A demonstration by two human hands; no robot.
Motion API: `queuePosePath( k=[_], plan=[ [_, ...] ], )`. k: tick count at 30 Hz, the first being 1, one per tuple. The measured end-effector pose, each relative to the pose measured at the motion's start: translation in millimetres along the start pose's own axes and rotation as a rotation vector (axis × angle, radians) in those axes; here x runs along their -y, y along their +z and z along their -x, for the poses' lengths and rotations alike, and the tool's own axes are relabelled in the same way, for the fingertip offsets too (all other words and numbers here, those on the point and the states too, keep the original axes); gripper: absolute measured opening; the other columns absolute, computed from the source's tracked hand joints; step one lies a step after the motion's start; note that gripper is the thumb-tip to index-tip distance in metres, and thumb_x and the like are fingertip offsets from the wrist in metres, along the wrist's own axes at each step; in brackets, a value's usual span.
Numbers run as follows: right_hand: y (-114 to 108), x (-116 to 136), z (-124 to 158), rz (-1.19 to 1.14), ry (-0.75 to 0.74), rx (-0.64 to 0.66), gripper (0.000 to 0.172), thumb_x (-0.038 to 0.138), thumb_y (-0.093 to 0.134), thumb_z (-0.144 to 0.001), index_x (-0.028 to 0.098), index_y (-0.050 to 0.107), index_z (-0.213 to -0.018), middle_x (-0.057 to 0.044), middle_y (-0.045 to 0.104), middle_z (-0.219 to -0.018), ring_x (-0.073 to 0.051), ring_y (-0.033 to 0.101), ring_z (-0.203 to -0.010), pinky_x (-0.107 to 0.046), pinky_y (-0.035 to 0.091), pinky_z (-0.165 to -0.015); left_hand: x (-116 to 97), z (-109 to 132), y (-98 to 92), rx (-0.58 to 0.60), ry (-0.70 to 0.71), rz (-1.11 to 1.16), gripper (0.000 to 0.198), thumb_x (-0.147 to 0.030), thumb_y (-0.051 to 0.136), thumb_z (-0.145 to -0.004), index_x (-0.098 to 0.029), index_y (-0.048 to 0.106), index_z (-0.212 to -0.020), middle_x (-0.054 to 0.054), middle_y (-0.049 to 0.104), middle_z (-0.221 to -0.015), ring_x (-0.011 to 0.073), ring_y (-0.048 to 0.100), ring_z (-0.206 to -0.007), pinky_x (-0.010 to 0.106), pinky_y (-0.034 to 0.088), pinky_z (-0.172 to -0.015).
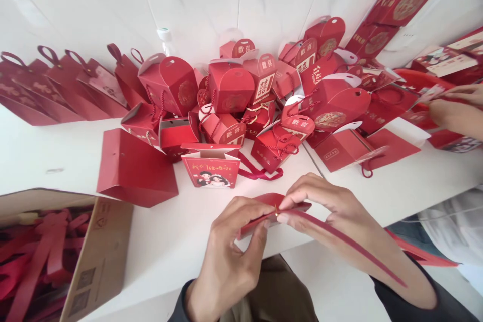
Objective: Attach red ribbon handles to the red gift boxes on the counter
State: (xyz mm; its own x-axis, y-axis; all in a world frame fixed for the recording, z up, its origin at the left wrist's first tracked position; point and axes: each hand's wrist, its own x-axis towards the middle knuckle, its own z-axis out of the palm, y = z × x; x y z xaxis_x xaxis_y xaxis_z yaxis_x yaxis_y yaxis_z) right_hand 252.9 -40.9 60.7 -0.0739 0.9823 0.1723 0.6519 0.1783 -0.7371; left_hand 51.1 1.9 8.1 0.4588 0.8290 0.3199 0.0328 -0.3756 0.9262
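Observation:
My left hand (230,246) pinches the edge of a flat, unfolded red paper bag (269,200) at the front edge of the white table (173,231). My right hand (324,206) pinches the same bag from the right, at the point where a long red ribbon handle (350,244) meets it. The ribbon trails down to the right across my right forearm. Both hands are closed on the bag, thumbs nearly touching.
A heap of red gift boxes and bags (260,95) fills the back of the table, and a small bag with a cartoon couple (211,166) stands just before my hands. A cardboard box of red ribbons (49,256) sits lower left. Another person's hand (456,110) works at right.

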Motion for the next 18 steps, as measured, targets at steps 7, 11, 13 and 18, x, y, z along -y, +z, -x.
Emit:
queuePosePath(
  k=[7,11,13,18],
  plan=[
    [5.2,4.8,2.5,-0.056,-0.032,0.040,0.016,0.037,0.072,-0.100,0.028,0.079,-0.090,-0.003,0.072,-0.083,-0.021,0.070,-0.078,-0.029,0.056,-0.058,-8.3,1.7,-8.1,-0.039,-0.074,0.054,0.009,-0.019,0.077,-0.090,-0.024,0.080,-0.096,0.003,0.079,-0.092,0.0171,0.074,-0.083,0.028,0.062,-0.076],
    [1.6,3.0,2.7,-0.063,-0.076,0.077,0.014,0.037,0.069,-0.102,0.029,0.079,-0.097,-0.003,0.075,-0.091,-0.020,0.073,-0.083,-0.028,0.059,-0.060,-8.4,3.2,-3.7,-0.052,-0.081,0.080,0.011,-0.016,0.076,-0.091,-0.025,0.081,-0.094,0.002,0.080,-0.091,0.0154,0.073,-0.084,0.025,0.062,-0.076],
    [1.5,1.8,3.9,-0.041,-0.080,0.084,0.012,0.036,0.068,-0.103,0.031,0.077,-0.099,-0.001,0.075,-0.094,-0.019,0.074,-0.085,-0.027,0.059,-0.063,-9.3,3.8,-3.0,-0.061,-0.084,0.083,0.013,-0.015,0.075,-0.091,-0.026,0.081,-0.094,0.002,0.080,-0.092,0.0154,0.073,-0.084,0.025,0.062,-0.076],
    [8.8,-0.9,9.5,-0.007,-0.052,0.008,0.010,0.038,0.067,-0.103,0.033,0.075,-0.100,0.001,0.074,-0.093,-0.019,0.074,-0.084,-0.028,0.060,-0.065,-13.4,3.5,-4.9,-0.045,-0.104,0.069,0.012,-0.017,0.076,-0.090,-0.026,0.082,-0.095,0.003,0.080,-0.093,0.0185,0.074,-0.085,0.034,0.064,-0.083]
  ],
)
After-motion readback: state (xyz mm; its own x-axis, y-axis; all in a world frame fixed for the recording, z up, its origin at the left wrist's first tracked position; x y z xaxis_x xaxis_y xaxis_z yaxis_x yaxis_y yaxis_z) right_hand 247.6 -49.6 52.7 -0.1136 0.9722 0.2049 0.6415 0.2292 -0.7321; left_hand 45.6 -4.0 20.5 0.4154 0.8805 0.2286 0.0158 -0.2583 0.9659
